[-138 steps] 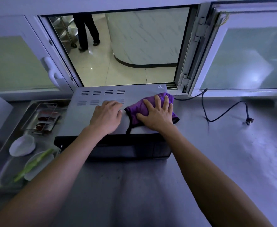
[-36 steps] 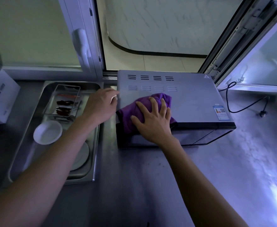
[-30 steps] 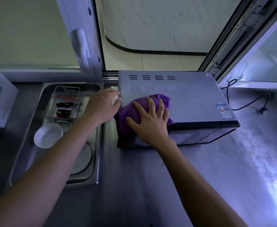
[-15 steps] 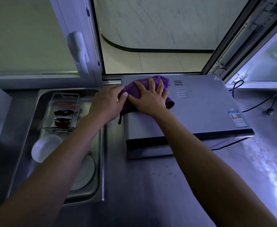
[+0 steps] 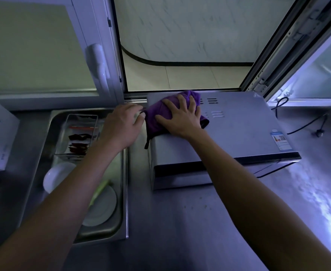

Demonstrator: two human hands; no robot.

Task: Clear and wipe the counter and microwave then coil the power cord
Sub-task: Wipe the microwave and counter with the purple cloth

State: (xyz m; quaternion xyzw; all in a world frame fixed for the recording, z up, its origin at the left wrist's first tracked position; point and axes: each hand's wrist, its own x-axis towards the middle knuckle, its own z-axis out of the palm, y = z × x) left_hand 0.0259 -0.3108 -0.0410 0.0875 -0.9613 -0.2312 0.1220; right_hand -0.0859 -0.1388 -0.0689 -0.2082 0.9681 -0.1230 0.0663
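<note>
Your right hand (image 5: 182,117) spread flat on the purple cloth (image 5: 160,116), now at the microwave's (image 5: 239,130) back-left corner, its length running left-right; left hand (image 5: 121,126) loosely curled at its left edge.

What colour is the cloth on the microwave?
Purple, clearest in the head view: the cloth under the right hand.

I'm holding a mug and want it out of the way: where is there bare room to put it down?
The counter in front of the microwave is bare, as is the stretch to its right, short of the power cord. The microwave top right of the purple cloth is free too. The tray on the left is crowded with dishes.
</note>
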